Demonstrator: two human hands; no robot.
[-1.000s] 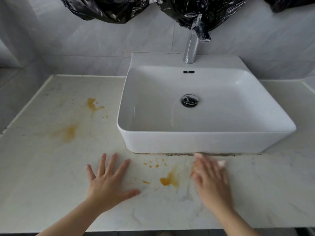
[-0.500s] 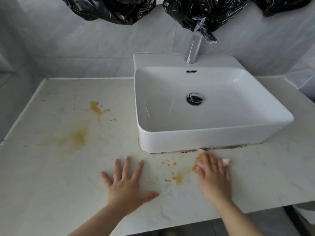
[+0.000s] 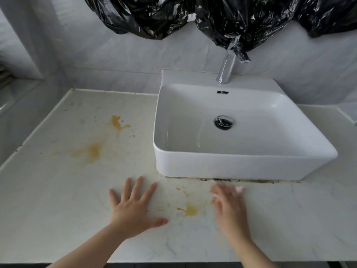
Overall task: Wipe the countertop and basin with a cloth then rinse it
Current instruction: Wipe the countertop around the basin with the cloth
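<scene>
A pale marble countertop (image 3: 48,200) carries yellow-brown stains: one smear (image 3: 190,209) between my hands, two larger patches (image 3: 94,151) further left. A white rectangular basin (image 3: 241,167) stands on it with a chrome drain (image 3: 224,122) and a faucet (image 3: 227,68) behind. My left hand (image 3: 133,207) lies flat on the counter, fingers spread. My right hand (image 3: 229,207), blurred by motion, presses flat on a small pale cloth (image 3: 239,189); only a corner of the cloth shows past the fingertips, just in front of the basin.
Black plastic sheeting (image 3: 212,14) hangs on the tiled wall above the faucet. Dark grime (image 3: 231,179) lines the basin's front base. The counter's front edge runs below my wrists; walls bound it at the left and back.
My right hand with the cloth has slid left along the basin's front, toward the stain. The stain looks more smeared. The camera has turned left, and my left hand stays flat.
</scene>
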